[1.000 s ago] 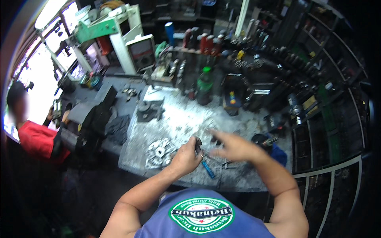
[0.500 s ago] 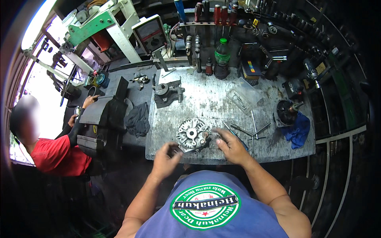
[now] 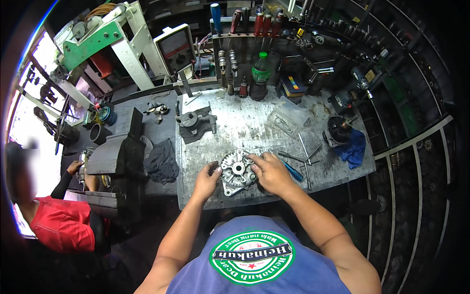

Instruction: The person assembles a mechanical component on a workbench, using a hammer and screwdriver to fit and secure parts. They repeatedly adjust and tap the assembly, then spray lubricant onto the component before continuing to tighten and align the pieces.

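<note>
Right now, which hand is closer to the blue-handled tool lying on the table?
Right. The right hand is just left of the blue-handled tool; the left hand is farther away, at the left side of the round metal part.

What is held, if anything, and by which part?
The round metal casting, by its upper right edge, in the right grip; whether the left grip holds it is unclear.

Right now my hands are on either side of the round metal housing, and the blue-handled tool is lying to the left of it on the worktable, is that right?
Not quite: the head view shows the blue-handled tool lying to the right of the round metal housing on the worktable. Your left hand and right hand are on either side of it.
</note>
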The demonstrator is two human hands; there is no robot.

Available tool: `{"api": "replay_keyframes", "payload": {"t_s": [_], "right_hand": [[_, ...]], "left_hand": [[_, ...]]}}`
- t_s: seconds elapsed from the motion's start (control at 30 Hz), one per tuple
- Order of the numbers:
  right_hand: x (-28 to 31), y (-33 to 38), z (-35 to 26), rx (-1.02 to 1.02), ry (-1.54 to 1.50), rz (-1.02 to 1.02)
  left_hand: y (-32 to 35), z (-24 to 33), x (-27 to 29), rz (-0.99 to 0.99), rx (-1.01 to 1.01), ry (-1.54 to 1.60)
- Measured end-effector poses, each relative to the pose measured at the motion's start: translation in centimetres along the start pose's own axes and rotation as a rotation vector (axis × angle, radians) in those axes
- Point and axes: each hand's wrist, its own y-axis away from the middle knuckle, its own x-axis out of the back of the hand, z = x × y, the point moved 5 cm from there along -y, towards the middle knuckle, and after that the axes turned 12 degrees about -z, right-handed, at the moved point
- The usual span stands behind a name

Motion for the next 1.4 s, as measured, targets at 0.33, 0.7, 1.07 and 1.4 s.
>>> {"api": "replay_keyframes", "payload": {"t_s": [0.33, 0.7, 1.07, 1.4], "right_hand": [[1.4, -0.3, -3.0, -0.022, 0.118, 0.02], [-0.3, -0.4, -3.2, 0.023, 0.278, 0.012], [0.4, -0.6, -2.8, -0.071, 0.239, -0.082], [0.3, 5.2, -1.7, -0.098, 0.298, 0.077]], "left_hand": [[-0.7, -0.1, -0.1, -0.232, 0.206, 0.326], [-2.2, 0.3, 0.0, -0.307, 0.173, 0.344], [-6.3, 1.4, -0.2, -0.251, 0.259, -0.059], [1.0, 0.0, -2.2, -0.344, 0.369, 0.166]]}}
